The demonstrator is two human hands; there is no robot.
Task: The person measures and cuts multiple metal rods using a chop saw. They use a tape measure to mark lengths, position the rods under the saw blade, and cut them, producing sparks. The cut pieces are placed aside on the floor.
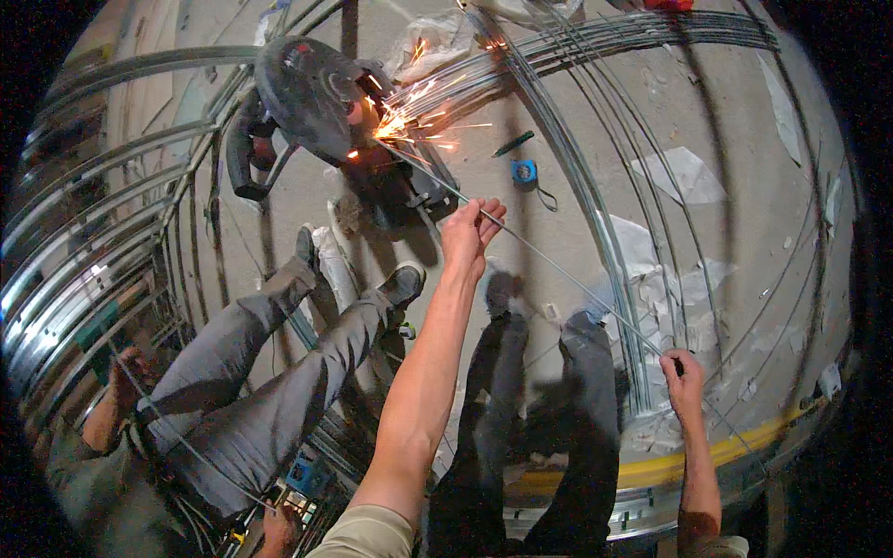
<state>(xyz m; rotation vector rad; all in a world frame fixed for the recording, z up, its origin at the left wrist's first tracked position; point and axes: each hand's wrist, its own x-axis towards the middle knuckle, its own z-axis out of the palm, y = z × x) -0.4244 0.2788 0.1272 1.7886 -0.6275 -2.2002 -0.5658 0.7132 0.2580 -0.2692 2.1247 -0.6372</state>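
My left hand [473, 231] holds a thin metal rod [549, 260] just in front of a dark cut-off saw [307, 102]. The rod runs diagonally from the saw, where orange sparks [395, 126] spray out. My right hand [682, 377] grips the same rod farther down at the right, fingers curled round it. A blue tape measure [524, 172] and a dark pen-like tool [513, 142] lie on the floor above my left hand.
A co-worker [242, 400] in grey trousers sits at the left, holding a rod with both hands. Metal channels [112, 232] stand along the left. Long thin rods [651, 33] lie across the top and right, with paper scraps [679, 177] among them.
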